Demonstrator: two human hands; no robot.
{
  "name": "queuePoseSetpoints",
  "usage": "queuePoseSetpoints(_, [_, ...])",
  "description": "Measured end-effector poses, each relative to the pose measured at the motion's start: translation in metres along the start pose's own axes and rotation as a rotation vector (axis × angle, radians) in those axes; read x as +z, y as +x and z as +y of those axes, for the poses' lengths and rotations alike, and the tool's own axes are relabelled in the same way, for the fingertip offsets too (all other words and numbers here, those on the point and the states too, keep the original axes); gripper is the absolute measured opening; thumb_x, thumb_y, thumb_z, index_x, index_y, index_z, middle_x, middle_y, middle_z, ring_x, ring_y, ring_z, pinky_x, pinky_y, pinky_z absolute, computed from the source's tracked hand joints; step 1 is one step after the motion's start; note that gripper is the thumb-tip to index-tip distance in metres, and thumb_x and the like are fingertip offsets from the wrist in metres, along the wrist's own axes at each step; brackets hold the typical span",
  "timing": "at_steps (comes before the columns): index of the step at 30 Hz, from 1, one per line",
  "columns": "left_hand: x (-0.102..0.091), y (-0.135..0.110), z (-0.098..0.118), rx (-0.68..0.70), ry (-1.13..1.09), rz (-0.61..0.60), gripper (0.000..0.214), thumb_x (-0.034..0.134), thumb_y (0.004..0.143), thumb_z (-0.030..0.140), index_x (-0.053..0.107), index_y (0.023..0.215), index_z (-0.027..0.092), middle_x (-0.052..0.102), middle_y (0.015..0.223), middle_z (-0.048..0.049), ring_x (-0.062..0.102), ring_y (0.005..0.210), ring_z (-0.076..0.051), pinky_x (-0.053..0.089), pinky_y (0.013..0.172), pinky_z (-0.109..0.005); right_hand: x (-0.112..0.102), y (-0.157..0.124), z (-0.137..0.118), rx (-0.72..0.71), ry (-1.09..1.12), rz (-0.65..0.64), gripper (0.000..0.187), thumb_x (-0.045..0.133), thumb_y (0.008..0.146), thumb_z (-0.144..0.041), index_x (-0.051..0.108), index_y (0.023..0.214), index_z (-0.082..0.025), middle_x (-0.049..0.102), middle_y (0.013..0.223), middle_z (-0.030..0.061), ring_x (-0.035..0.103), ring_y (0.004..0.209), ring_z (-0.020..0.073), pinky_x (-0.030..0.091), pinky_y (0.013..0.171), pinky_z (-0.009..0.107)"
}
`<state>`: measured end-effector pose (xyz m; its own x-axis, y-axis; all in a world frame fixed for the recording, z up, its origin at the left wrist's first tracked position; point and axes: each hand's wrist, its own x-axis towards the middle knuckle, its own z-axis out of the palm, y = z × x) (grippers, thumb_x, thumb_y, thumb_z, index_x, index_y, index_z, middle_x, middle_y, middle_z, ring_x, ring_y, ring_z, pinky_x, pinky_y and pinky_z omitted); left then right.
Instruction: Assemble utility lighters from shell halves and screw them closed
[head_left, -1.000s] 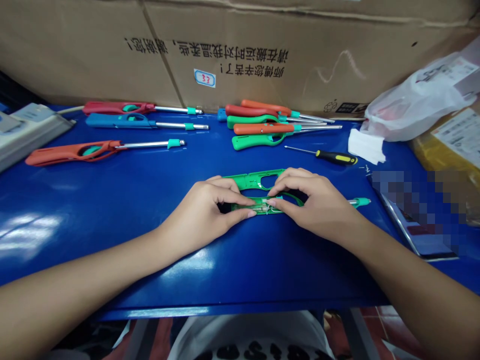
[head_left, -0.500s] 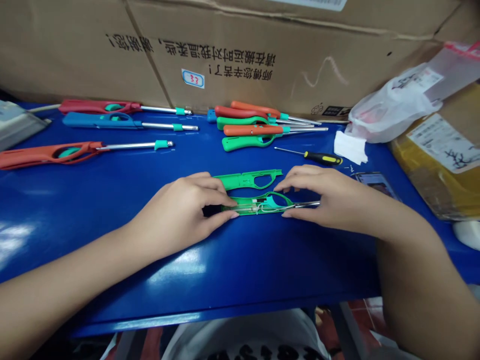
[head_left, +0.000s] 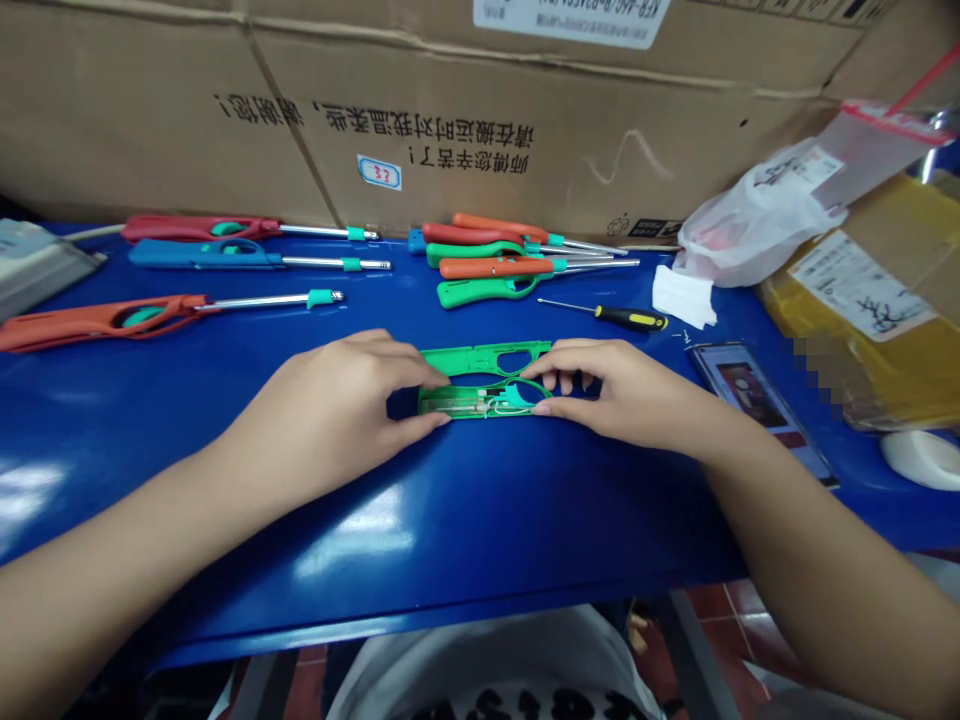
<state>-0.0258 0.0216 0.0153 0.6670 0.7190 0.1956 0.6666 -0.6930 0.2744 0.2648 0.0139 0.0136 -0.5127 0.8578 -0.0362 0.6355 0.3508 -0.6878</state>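
Observation:
An opened green lighter body [head_left: 480, 400] with its inner parts showing lies flat on the blue table [head_left: 480, 520]. Just behind it lies the matching green cover half [head_left: 487, 358]. My left hand [head_left: 337, 410] pinches the left end of the open body between thumb and fingers. My right hand [head_left: 615, 390] grips its right end near the trigger loop and covers the metal tube. Both hands rest on the table.
Several assembled long lighters lie behind: red [head_left: 187, 228], blue [head_left: 202, 255] and orange [head_left: 97, 320] at left, a mixed cluster [head_left: 495, 265] at centre. A black-yellow screwdriver [head_left: 626, 318], white paper [head_left: 679, 295], a phone [head_left: 754, 395], plastic bags [head_left: 757, 215] and cardboard boxes [head_left: 450, 110] surround them.
My right hand has slid left along the open lighter body and closed nearer the trigger loop. The view has drifted right and down; the left hand keeps its pinch.

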Motion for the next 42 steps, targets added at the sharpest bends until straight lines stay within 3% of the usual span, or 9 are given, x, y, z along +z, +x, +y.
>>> queuePoseSetpoints(3, [0.000, -0.004, 0.019, 0.089, 0.086, 0.067, 0.028, 0.070, 0.092, 0.041, 0.078, 0.113, 0.024, 0.074, 0.113, -0.0064, 0.064, 0.101, -0.029, 0.058, 0.082, -0.044, 0.006, 0.001, -0.003, 0.052, 0.039, 0.026, 0.026, 0.073, 0.088, -0.030, 0.078, 0.110, -0.017, 0.067, 0.091, 0.0037, 0.062, 0.080, 0.0166, 0.050, 0.075, 0.031])
queuePoseSetpoints(8, [0.016, -0.008, 0.038, 0.216, 0.113, 0.038, 0.030, 0.060, 0.099, 0.033, 0.075, 0.124, 0.023, 0.069, 0.127, -0.0097, 0.062, 0.111, -0.031, 0.058, 0.089, -0.048, 0.009, -0.002, -0.007, 0.048, 0.055, 0.001, 0.031, 0.067, 0.090, -0.024, 0.077, 0.119, -0.017, 0.067, 0.100, 0.0058, 0.062, 0.085, 0.0169, 0.051, 0.080, 0.033])
queuePoseSetpoints(17, [0.027, -0.004, 0.023, 0.282, 0.074, 0.058, 0.029, 0.053, 0.104, 0.024, 0.078, 0.120, 0.023, 0.073, 0.119, -0.0101, 0.064, 0.106, -0.028, 0.059, 0.086, -0.044, 0.004, -0.003, -0.005, 0.025, 0.070, -0.048, 0.035, 0.062, 0.089, -0.020, 0.076, 0.122, -0.022, 0.068, 0.102, 0.0061, 0.062, 0.086, 0.0173, 0.052, 0.074, 0.031])
queuePoseSetpoints(25, [0.032, -0.004, 0.020, 0.287, -0.002, 0.094, 0.030, 0.056, 0.101, 0.018, 0.075, 0.124, 0.020, 0.072, 0.123, -0.0118, 0.066, 0.107, -0.030, 0.059, 0.086, -0.047, 0.004, -0.002, -0.005, 0.041, 0.074, -0.025, 0.034, 0.065, 0.084, -0.019, 0.077, 0.116, -0.021, 0.071, 0.102, 0.0055, 0.063, 0.085, 0.0175, 0.054, 0.073, 0.030])
queuePoseSetpoints(42, [0.036, -0.007, 0.020, 0.278, -0.033, 0.139, 0.025, 0.058, 0.101, 0.018, 0.075, 0.118, 0.020, 0.076, 0.122, -0.0082, 0.069, 0.103, -0.026, 0.061, 0.087, -0.043, 0.005, -0.004, -0.007, 0.072, 0.091, -0.060, 0.033, 0.067, 0.086, -0.022, 0.075, 0.118, -0.023, 0.070, 0.107, 0.0050, 0.064, 0.094, 0.0184, 0.054, 0.087, 0.034])
